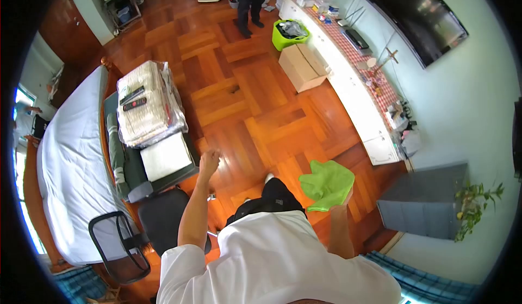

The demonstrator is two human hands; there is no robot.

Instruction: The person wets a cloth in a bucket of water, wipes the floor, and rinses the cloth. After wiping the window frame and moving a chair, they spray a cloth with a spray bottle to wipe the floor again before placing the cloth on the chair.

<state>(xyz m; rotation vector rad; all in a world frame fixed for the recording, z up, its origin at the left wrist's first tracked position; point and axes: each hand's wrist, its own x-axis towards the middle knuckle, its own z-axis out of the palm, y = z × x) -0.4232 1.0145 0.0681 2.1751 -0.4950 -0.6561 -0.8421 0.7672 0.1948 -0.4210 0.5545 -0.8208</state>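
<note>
A bright green cloth [325, 184] hangs spread out from my right hand [349, 193], which grips it along its right edge; most of those fingers are hidden behind the fabric. My left hand [209, 163] is held out over the wooden floor with its fingers curled in, and nothing shows in it. It is nearest to the dark bench [190, 171] and the white folded sheet [166, 156] lying on that bench.
Plastic-wrapped bundles [142, 124] with two remotes sit on the bench. A black office chair [163, 217] stands at my left. Ahead are a cardboard box [302, 69], a green bin [283, 42] and a long white cabinet [353, 105]. A grey cabinet [418, 214] is at right. Another person [253, 2] stands farther off.
</note>
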